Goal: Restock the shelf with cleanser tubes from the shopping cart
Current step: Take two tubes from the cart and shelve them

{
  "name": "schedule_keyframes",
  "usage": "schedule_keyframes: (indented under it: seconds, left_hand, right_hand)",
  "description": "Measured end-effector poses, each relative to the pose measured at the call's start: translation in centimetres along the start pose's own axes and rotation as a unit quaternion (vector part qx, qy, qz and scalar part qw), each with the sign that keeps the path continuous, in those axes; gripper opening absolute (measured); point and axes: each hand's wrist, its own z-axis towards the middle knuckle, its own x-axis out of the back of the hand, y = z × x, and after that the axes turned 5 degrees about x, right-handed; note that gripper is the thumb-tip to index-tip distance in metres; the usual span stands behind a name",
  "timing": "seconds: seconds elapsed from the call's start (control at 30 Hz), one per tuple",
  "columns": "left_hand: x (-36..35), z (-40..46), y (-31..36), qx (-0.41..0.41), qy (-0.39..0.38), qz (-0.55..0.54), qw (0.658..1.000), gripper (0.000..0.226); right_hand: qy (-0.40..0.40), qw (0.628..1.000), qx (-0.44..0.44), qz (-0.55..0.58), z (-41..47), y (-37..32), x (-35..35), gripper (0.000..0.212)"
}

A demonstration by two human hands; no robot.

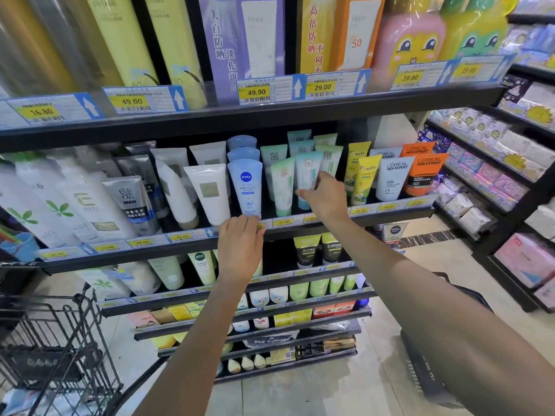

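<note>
Reaching to mid-frame shelf (300,228): right hand (326,199) fingers clamped on teal tube (307,175); left hand (240,244), fingers straight, touching Nivea tube (245,187) base. Cart (51,349) lower left.

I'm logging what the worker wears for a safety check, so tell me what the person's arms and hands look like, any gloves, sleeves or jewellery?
Both arms are bare along all that shows: no sleeves come into view. The left hand and the right hand wear no gloves. No watch, bracelet or ring shows on the visible sides of the wrists and fingers. No markings show either.
</note>
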Motion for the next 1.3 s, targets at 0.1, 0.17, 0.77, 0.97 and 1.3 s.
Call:
schedule_keyframes:
  seconds: [0.1,0.17,0.77,0.97,1.3]
  left_hand:
    - [-0.1,0.0,-0.1,0.001,-0.005,-0.002,1.0,0.013]
    - [-0.2,0.0,-0.1,0.003,-0.007,0.0,1.0,0.013]
    - [-0.3,0.0,-0.3,0.002,0.003,-0.013,1.0,0.014]
    - [-0.1,0.1,0.0,0.001,0.008,-0.012,1.0,0.014]
    - [0.1,0.1,0.2,0.011,-0.012,-0.009,1.0,0.012]
  right_hand:
    - [0.001,1.0,0.001,0.0,0.3,0.0,-0.2,0.041]
    - [0.0,1.0,0.001,-0.003,0.5,0.0,-0.4,0.041]
    - [0.0,1.0,-0.007,-0.024,1.4,0.0,-1.3,0.034]
    - [-0.008,0.999,-0.005,-0.042,1.3,0.0,-1.2,0.036]
    - [-0.036,0.999,-0.025,-0.022,1.8,-0.4,-0.9,0.029]
